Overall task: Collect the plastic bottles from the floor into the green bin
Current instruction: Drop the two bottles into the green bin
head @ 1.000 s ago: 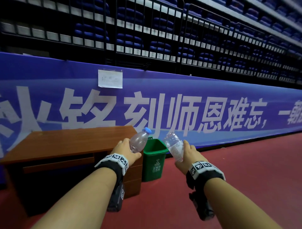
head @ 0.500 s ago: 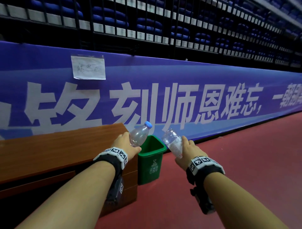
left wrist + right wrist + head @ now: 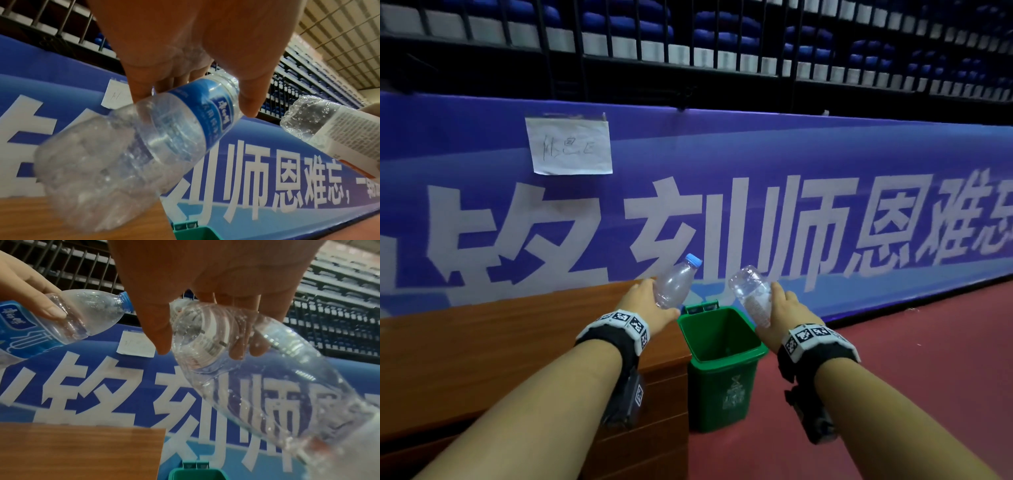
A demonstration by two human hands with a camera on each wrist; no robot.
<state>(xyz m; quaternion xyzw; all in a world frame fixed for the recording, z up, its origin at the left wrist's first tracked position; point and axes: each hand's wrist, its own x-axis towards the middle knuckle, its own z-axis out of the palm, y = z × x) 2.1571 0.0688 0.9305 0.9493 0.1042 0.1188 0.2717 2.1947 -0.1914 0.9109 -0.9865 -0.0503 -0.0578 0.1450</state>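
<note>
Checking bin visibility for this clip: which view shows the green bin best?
The head view: the green bin shows whole, open-topped, standing on the floor beside the wooden desk. Both wrist views catch only its rim at the bottom edge.

The paper note's (image 3: 570,146) handwriting is too faint to read; the green bin's (image 3: 192,233) body is cropped.
</note>
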